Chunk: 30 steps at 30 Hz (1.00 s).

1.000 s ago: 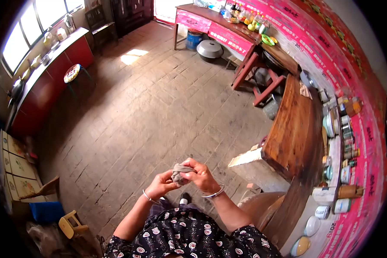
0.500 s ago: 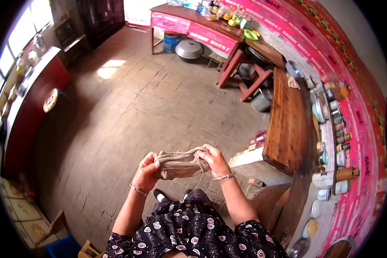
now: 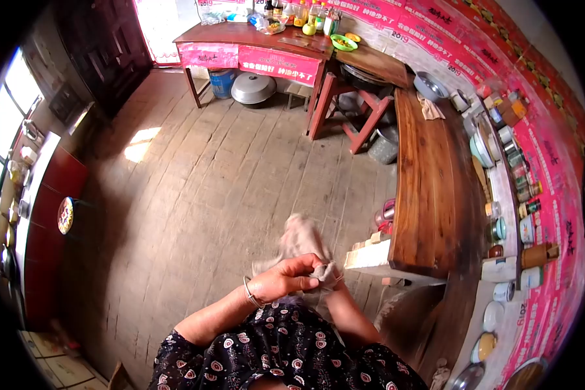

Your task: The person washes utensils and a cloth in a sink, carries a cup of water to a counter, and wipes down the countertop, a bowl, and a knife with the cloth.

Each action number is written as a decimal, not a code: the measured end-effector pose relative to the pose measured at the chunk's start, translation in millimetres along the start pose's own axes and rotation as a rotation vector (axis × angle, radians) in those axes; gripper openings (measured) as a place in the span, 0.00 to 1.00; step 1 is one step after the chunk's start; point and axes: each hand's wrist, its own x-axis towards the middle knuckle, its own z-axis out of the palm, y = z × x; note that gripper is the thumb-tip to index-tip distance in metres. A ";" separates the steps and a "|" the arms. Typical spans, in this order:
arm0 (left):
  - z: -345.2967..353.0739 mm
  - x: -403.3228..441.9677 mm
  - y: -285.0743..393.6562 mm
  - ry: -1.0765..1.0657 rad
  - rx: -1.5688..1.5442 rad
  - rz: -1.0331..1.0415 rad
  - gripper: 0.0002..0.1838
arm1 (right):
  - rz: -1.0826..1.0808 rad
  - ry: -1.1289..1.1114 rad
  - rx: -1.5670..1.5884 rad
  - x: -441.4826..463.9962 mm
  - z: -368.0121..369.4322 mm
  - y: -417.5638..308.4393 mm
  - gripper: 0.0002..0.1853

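A greyish-beige cloth (image 3: pixel 301 242) is in front of my body, blurred, its loose end spread forward over the floor. My left hand (image 3: pixel 287 278) has come across to the right, with thumb and fingers closed on a bunched part of the cloth. My right hand is mostly hidden behind the cloth and my left hand. Only its wrist and forearm (image 3: pixel 350 313) show clearly, so its fingers cannot be made out. A bracelet (image 3: pixel 251 292) circles my left wrist.
A wooden counter (image 3: pixel 429 195) runs along my right, beside a shelf of jars and bowls. Ahead stand a red stool (image 3: pixel 364 123) and a long table (image 3: pixel 253 40) with bottles on it. A red-fronted cabinet (image 3: pixel 49 195) is at the left.
The cloth was held stretched between both hands. Now the hands are together at the right, the cloth bunched at one end and its other end swinging forward. The view has shifted.
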 end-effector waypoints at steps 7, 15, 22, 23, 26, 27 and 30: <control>-40.9 81.3 15.3 0.120 -0.125 -0.024 0.09 | -0.405 0.018 -0.649 31.3 -7.5 -75.7 0.20; -127.1 168.1 59.9 0.299 -0.512 0.088 0.13 | -0.582 -0.005 -0.949 106.6 29.3 -145.5 0.22; -180.3 247.9 93.4 0.756 0.660 0.492 0.13 | -0.749 0.271 -0.920 229.4 24.6 -178.8 0.08; -190.4 259.9 99.6 0.808 0.816 0.648 0.14 | -0.697 0.335 -0.912 246.0 18.4 -184.5 0.08; -220.5 286.9 113.7 0.720 0.926 0.530 0.16 | -0.705 0.388 -1.178 263.2 48.2 -217.1 0.10; -227.7 293.4 117.8 0.672 0.964 0.420 0.16 | -0.663 0.451 -1.041 273.5 42.4 -220.2 0.12; -243.5 321.9 136.4 0.636 1.312 0.460 0.13 | -0.671 0.380 -0.538 296.2 33.9 -235.6 0.14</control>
